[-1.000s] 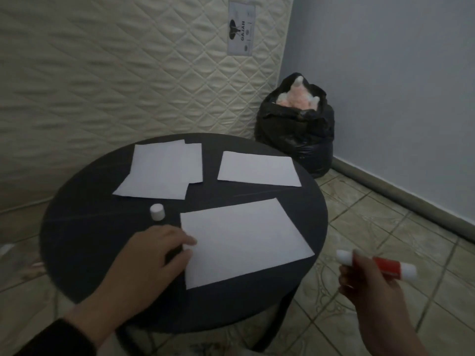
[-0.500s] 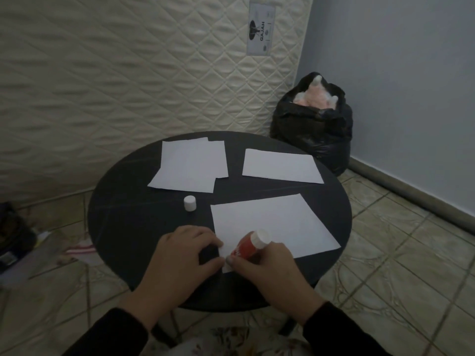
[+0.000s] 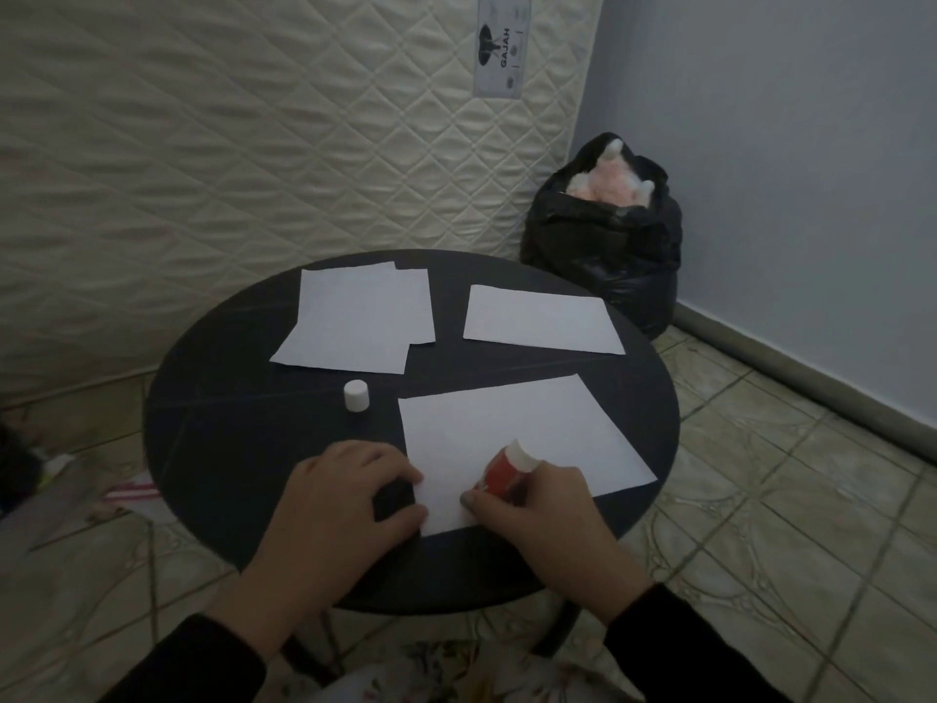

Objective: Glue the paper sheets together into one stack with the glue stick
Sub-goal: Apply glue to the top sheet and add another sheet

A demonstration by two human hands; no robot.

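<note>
On the round black table (image 3: 228, 438) a white paper sheet (image 3: 517, 438) lies nearest me. My right hand (image 3: 542, 515) grips the red glue stick (image 3: 504, 471), tilted with its lower end down on the sheet's near left corner. My left hand (image 3: 339, 504) holds that sheet's left edge down with thumb and fingertips. The glue stick's white cap (image 3: 356, 395) stands upright left of the sheet. Two overlapping sheets (image 3: 355, 322) lie at the back left, and a single sheet (image 3: 542, 319) at the back right.
A quilted mattress (image 3: 253, 144) leans against the wall behind the table. A black bag (image 3: 608, 246) with something pink and white on top stands in the corner to the right. Tiled floor surrounds the table, with some clutter (image 3: 61, 479) on the left.
My right hand has brought the glue stick from off the table's right side onto the near sheet's left corner. My view has shifted left and down. My left hand stays at the sheet's edge.
</note>
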